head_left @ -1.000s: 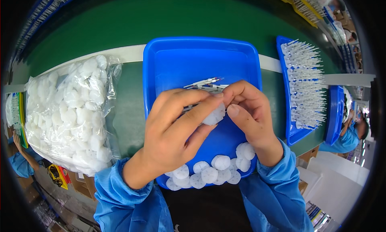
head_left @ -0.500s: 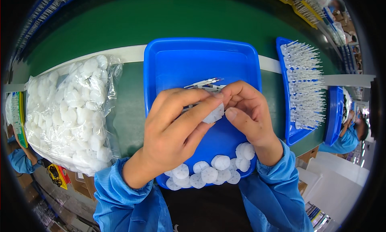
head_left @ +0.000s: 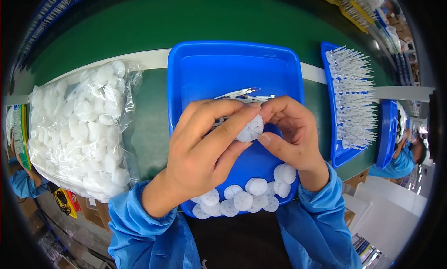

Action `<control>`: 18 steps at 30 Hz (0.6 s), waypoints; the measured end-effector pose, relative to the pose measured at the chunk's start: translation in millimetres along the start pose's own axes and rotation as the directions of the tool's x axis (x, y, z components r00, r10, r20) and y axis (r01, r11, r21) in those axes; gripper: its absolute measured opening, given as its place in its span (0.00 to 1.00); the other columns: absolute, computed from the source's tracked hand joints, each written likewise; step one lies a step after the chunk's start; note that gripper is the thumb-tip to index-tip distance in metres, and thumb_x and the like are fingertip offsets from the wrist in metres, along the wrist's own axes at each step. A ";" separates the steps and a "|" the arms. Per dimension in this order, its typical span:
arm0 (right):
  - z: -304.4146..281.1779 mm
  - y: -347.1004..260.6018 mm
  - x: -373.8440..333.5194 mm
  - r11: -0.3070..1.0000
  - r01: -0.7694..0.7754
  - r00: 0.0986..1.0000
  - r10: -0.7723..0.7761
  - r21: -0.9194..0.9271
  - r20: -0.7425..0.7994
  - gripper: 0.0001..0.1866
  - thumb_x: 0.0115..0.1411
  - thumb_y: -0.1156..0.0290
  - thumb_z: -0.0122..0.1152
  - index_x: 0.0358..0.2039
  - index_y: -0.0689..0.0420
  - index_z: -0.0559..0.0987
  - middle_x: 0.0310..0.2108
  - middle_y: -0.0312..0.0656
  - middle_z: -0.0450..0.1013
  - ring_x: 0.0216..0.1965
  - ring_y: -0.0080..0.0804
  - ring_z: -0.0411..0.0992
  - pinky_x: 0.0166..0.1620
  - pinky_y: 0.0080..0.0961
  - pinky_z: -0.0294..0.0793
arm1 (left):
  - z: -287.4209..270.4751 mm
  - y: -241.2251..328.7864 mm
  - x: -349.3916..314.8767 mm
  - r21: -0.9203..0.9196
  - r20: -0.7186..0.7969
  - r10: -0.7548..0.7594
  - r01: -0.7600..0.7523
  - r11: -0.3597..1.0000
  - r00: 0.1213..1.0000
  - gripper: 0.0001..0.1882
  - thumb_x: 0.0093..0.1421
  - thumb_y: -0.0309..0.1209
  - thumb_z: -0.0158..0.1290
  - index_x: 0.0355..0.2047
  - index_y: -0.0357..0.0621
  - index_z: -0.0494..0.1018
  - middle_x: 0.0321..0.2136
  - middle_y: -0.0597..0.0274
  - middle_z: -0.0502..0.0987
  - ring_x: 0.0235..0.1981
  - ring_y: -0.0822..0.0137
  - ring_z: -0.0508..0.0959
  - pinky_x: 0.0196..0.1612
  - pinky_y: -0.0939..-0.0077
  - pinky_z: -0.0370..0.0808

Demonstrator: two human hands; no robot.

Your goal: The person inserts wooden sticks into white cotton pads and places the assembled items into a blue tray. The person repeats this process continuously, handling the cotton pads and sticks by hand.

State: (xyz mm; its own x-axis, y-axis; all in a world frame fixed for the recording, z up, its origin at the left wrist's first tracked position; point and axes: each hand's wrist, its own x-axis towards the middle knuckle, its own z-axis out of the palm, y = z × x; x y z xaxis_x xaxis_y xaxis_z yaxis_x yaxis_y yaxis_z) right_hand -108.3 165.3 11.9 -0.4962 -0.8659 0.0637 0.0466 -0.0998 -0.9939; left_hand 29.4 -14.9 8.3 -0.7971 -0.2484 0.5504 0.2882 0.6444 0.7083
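Observation:
Over a blue tray [head_left: 200,59] my two hands meet at a small white slitted disc [head_left: 252,130]. My left hand [head_left: 202,143] has its fingers closed round the disc's left side. From the right, my right hand [head_left: 293,134] pinches at the disc's edge with thumb and forefinger; whether a thin stick is also between those fingertips, I cannot tell. Several thin white sticks [head_left: 235,94] with dark tips lie in the tray behind my hands, partly hidden by them. Along the tray's near edge lie several loose white discs [head_left: 242,201], overlapping in small piles.
A clear plastic bag [head_left: 84,129] full of white discs lies on the left of the green table [head_left: 153,110]. At the right, a blue tray [head_left: 336,152] holds rows of upright white sticks. Other people in blue sleeves [head_left: 402,164] sit at both sides.
The white disc has turned to show more of its face, and my right fingers have closed in on its edge. The tray appears slightly higher in view.

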 end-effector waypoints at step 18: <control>2.6 0.6 -2.2 0.995 -0.078 0.996 0.081 0.056 -0.043 0.14 0.65 0.84 0.68 0.50 0.60 0.77 0.45 0.37 0.80 0.46 0.22 0.79 0.53 0.24 0.79 | 3.5 -4.8 -2.0 -0.003 0.047 0.030 -0.030 1.000 0.998 0.31 0.47 0.19 0.70 0.56 0.39 0.84 0.50 0.52 0.82 0.48 0.52 0.81 0.50 0.61 0.79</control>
State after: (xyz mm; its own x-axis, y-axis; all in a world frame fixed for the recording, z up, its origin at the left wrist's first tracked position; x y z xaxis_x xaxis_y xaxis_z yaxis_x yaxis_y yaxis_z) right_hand -104.9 165.9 11.5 -0.5276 -0.8493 -0.0208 0.1339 -0.0589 -0.9892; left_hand 27.7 -15.0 2.3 -0.8121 -0.1945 0.5501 0.3135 0.6497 0.6926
